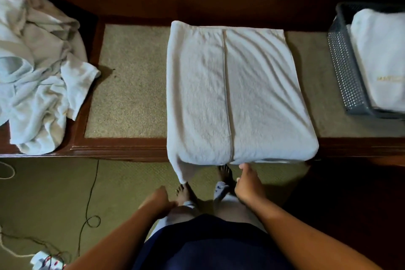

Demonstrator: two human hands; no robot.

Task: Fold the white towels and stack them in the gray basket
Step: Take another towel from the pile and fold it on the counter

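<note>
Nearest us, the left hand [158, 200] hangs low by the legs. It is blurred, fingers loosely bent, holding nothing, well short of the table [122, 147]. The right hand [248, 184] is higher and closer, relaxed, with its thumb tip at the near edge of the towel [232, 94]; we see no grip.

The towel lies centred on the table, both sides folded in to a middle seam. Its long axis runs straight away from us, and one near corner [182, 171] droops over the edge.

We judge the next fold goes near edge to far edge, led by the right hand.

Farther out:
- Right: basket [344, 68], one folded towel [381, 57] inside.
- Left: unfolded pile [37, 72].
</note>
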